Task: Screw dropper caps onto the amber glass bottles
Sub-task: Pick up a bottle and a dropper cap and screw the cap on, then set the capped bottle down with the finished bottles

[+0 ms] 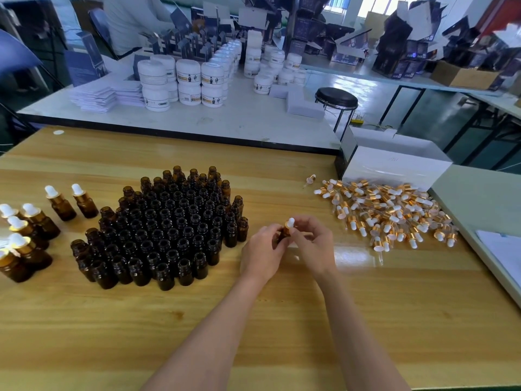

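Observation:
My left hand (263,249) grips a small amber bottle (284,235) just above the wooden table (253,320). My right hand (311,244) pinches the dropper cap (290,222) with its white bulb and gold collar, seated on that bottle's neck. A dense cluster of open amber bottles (169,227) stands left of my hands. Several capped bottles (31,230) stand at the far left. A heap of loose dropper caps (389,213) lies to the right.
A white box (394,165) sits behind the cap heap, with one stray dropper cap (310,180) lying to its left. Papers (504,249) lie at the right edge. Beyond is a white table with white jars (189,80) and a black stool (337,98).

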